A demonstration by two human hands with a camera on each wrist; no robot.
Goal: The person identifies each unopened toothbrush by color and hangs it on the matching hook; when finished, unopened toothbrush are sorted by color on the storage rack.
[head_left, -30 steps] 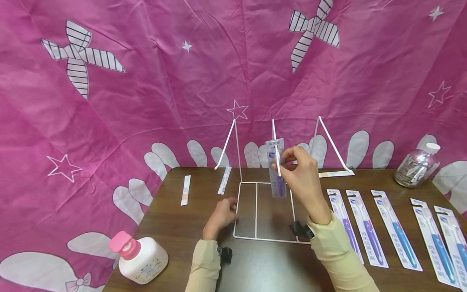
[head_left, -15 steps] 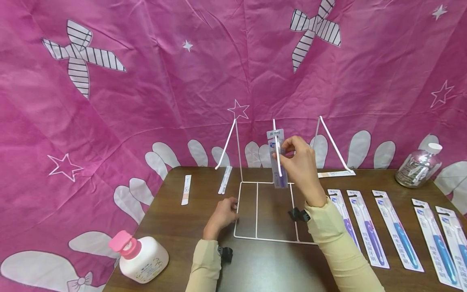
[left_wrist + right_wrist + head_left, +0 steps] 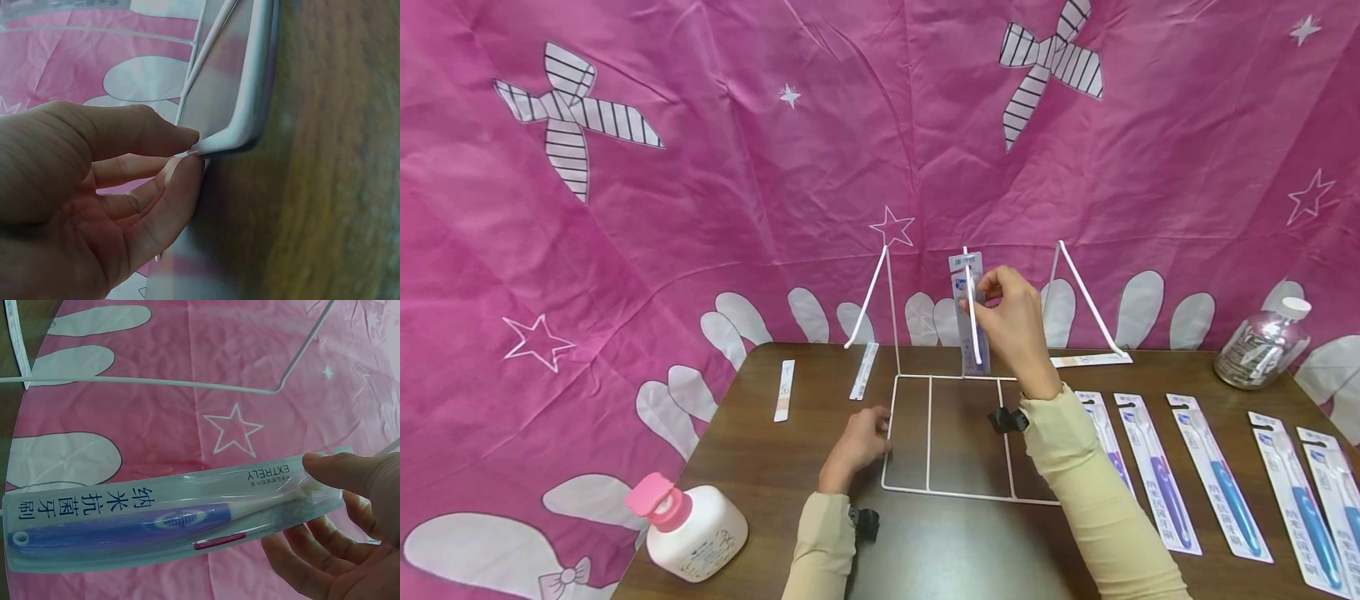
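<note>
A white wire rack (image 3: 929, 442) with slanting prongs stands on the table. My left hand (image 3: 856, 443) pinches the left side of its base between thumb and fingertip; the left wrist view shows that grip on the wire (image 3: 247, 87). At the middle prong (image 3: 973, 325), my right hand (image 3: 1013, 329) holds a packaged purple toothbrush (image 3: 181, 525) by its upper part. The pack hangs upright with the prong crossing in front of it in the head view. Whether the prong passes through the pack's hole I cannot tell.
Several packaged toothbrushes (image 3: 1157, 475) lie in a row at the right. Behind them stands a clear bottle (image 3: 1258, 350) with a white cap. A pump bottle (image 3: 696, 533) is at front left. Narrow strips (image 3: 784, 390) lie left of and behind the rack, before a pink curtain (image 3: 737, 183).
My right hand has raised the packaged toothbrush and pushed it farther back along the middle prong. My left hand keeps its place on the rack's base.
</note>
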